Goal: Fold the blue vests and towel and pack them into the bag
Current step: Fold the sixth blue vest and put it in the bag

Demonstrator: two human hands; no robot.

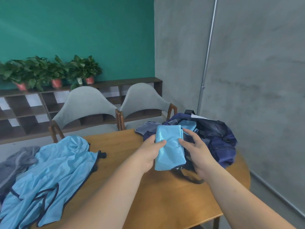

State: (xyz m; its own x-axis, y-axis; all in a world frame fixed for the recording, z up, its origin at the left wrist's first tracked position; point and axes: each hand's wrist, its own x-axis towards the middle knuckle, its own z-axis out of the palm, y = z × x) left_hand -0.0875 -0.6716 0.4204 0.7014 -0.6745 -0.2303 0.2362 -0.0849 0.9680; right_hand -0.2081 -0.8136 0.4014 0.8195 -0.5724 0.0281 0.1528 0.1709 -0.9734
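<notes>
— Hands first. What is the left hand (149,156) doing?

— It is at the centre of the frame, above the wooden table (165,199). It grips the left edge of a folded blue vest (170,146), thumb across the front and fingers curled behind.

— And the right hand (197,154)?

— It pinches the vest's right edge, thumb on the front and fingers reaching behind. The two hands stay apart, with the vest between them.

— Where is the bag?

— The navy bag (219,142) lies right of centre on the table, open and slumped, directly behind the held vest. A second folded light-blue piece (189,125) shows in its opening, just above and to the right of the held one.

— And in the lower left?

— An unfolded heap of blue vests (54,167) with dark trim is spread over the table's left side. A grey cloth (16,162) lies bunched against it at the frame's left edge; I cannot tell whether it is the towel.

— Farther back?

— Two grey chairs (85,106) stand at the table's far side, with a dark shelf unit (24,106) behind them. Potted plants (56,71) sit in the upper left against a teal wall (82,30). A metal pipe (208,47) runs down the grey wall on the right.
</notes>
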